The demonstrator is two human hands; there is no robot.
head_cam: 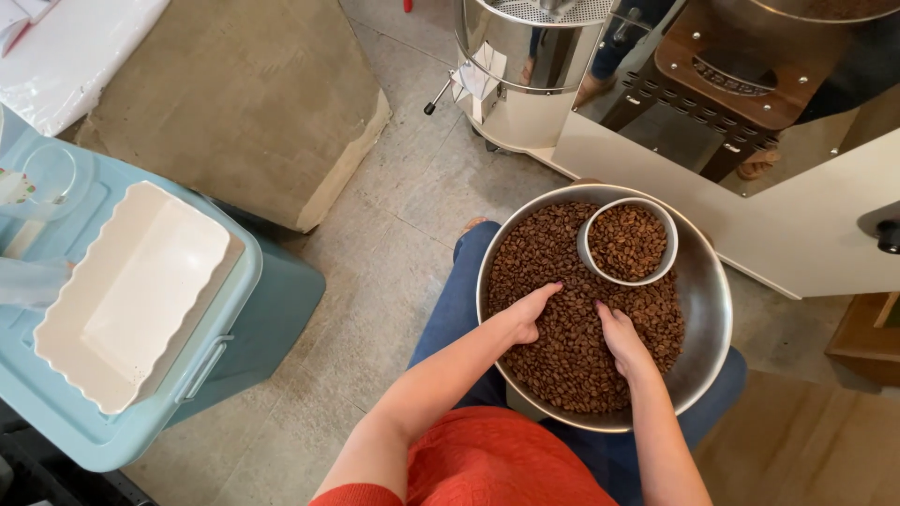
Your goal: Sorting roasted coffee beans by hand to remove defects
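white fluted dish (131, 295), blue bin (239, 309)

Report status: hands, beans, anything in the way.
Left hand and right hand both open, buried in coffee beans. Metal bowl on lap. Small white bowl of beans sits inside, clear of hands.

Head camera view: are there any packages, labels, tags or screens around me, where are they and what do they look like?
Paper tag: white, creased, hanging on the front of the steel machine drum at top centre.
Label or picture: small, pale with red and green marks, at the far left edge on the blue bin lid; partly cut off.
No screens or packages show near the bowl of coffee beans.
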